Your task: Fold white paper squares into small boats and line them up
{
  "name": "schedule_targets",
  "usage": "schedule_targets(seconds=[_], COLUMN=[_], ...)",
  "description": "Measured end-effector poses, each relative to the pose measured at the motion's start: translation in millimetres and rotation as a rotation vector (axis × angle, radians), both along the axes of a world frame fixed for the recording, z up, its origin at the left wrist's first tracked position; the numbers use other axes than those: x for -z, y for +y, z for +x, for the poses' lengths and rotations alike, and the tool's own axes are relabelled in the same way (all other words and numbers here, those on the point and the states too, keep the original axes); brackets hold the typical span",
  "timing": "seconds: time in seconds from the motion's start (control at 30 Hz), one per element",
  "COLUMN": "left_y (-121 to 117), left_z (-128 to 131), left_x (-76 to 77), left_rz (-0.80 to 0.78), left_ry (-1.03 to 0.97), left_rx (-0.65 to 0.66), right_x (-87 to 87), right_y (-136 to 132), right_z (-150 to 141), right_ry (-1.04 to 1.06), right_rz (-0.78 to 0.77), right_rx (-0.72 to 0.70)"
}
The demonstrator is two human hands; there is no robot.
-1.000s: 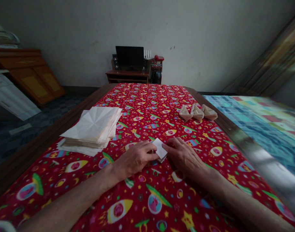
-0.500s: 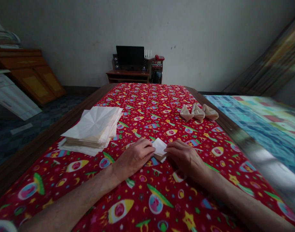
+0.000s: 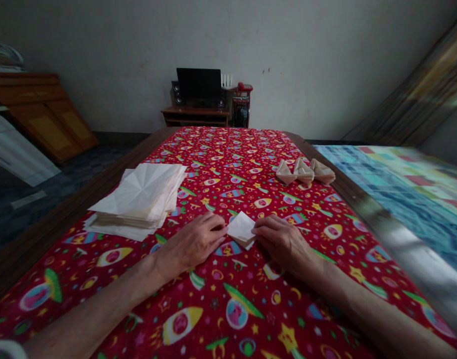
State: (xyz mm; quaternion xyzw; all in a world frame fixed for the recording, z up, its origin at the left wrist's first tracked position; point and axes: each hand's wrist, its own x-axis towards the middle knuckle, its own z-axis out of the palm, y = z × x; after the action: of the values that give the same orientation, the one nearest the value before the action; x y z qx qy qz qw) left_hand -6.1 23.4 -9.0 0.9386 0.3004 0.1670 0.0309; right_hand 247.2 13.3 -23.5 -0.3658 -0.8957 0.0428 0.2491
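Note:
A small white square of folded paper point(image 3: 242, 227) lies on the red tablecloth between my two hands, one corner pointing away from me. My left hand point(image 3: 198, 239) is closed, thumb and fingertips pinching at its left corner. On the opposite side, my right hand point(image 3: 282, 242) grips the right corner between thumb and curled fingers. Layers show along the paper's near edge. Further left sits a stack of creased white paper sheets point(image 3: 138, 192), its top sheet marked with star-like fold lines. Several folded paper pieces point(image 3: 304, 172) stand in a row at the right.
The table wears a red patterned tablecloth point(image 3: 228, 164), with its dark wooden edge point(image 3: 348, 194) bare on the right. A bed point(image 3: 396, 184) lies beyond that edge. A monitor point(image 3: 199, 86) stands on a desk at the far wall, and a wooden cabinet point(image 3: 45, 119) at the left.
My left hand has shifted slightly left, opening a little more of the folded paper to view. The whole view has drifted slightly. The right hand keeps its grip.

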Motion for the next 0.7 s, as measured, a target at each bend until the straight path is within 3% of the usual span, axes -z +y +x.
schedule_targets(seconds=[0.27,0.47,0.7], left_y=[10,29,29], left_z=[18,33,22], left_x=[-7.0,-6.1,-5.9], left_rz=[0.073,0.092,0.015], left_ry=[0.148,0.126,0.090], left_rx=[-0.090,-0.095,-0.048], right_x=[-2.7,-2.1,-3.0], right_y=[-1,0,0], right_z=[-2,-2,-2], right_ry=[-0.004,0.010,0.005], right_rz=[0.002,0.044,0.049], right_rx=[0.025,0.018,0.023])
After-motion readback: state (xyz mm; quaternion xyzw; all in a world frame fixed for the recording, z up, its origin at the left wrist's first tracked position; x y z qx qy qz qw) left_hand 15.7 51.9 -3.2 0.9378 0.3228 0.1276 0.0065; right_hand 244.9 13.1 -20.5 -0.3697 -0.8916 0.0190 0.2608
